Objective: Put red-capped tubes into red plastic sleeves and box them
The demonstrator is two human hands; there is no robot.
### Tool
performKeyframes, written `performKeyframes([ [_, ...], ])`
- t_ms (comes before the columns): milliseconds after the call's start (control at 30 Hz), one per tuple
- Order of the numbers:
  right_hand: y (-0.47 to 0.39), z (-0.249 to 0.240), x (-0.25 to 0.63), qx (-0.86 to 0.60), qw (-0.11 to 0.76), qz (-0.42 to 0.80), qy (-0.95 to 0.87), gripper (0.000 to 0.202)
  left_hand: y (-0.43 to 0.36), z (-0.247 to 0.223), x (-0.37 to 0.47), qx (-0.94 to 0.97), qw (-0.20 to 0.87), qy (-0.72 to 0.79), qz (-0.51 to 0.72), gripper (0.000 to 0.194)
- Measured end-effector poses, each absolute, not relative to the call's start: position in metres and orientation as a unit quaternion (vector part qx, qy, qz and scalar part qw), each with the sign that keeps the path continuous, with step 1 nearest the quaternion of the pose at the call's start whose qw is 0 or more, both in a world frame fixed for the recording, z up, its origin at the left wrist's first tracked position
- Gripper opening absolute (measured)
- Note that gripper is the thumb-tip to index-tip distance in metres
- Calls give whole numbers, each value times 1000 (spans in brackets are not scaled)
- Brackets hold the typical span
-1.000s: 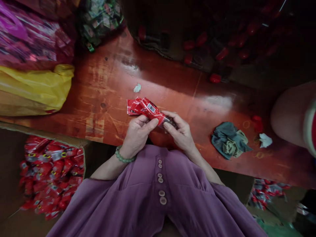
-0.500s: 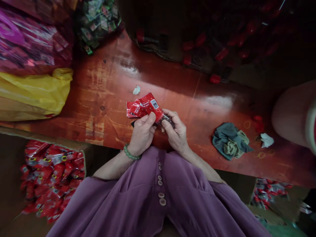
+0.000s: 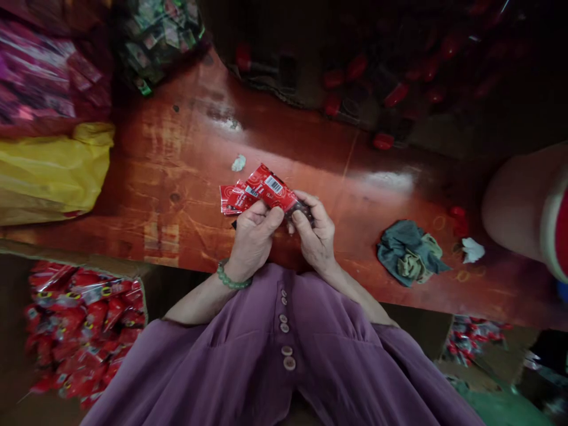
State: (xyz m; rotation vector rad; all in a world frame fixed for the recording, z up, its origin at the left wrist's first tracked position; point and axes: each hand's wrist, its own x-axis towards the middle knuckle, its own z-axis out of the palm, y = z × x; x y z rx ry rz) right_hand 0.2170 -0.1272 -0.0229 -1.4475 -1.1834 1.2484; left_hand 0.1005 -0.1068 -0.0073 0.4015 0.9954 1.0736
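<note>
A red printed packet (image 3: 270, 182) with a white barcode is held between my two hands above the table. My left hand (image 3: 257, 234), with a green bead bracelet (image 3: 233, 279) at its wrist, pinches the packet's lower edge with thumb and fingers. The thumb and fingers of my right hand (image 3: 316, 231) close around the packet's dark, see-through end (image 3: 298, 208); what is inside cannot be made out clearly. More flat red packets (image 3: 231, 196) fan out just left of it, beside my left fingers. Whether those are held or lie on the table is unclear.
On the red wooden table (image 3: 177, 165) lie a crumpled grey-green cloth (image 3: 406, 251), white scraps (image 3: 238, 163) and rubber bands. A yellow bag (image 3: 53, 171) stands left, a pale bucket (image 3: 517, 201) right. Below left, a carton holds red packs (image 3: 84, 319). Red-capped containers (image 3: 383, 141) sit in shadow behind.
My left thumb has slid a little right along the packet, and its barcode face is turned more toward me. The whole view has shifted slightly.
</note>
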Motion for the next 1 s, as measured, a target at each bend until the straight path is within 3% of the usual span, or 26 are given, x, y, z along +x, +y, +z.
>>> performKeyframes([
  [300,-130,-19,228,-511,405,628,-425,47,-100,-10,91,142,700,478,512,35],
  [533,-133,-18,229,-553,439,458,-540,33,-102,-8,96,171,674,477,538,32],
  [700,-133,-21,227,-543,423,488,-536,37,-98,-1,91,183,684,478,520,37],
  [867,-132,-27,228,-534,438,325,-647,30,-97,-1,92,175,689,475,519,33],
  [1000,-130,-27,225,-519,466,440,-566,32,-97,-2,97,172,683,477,526,34],
])
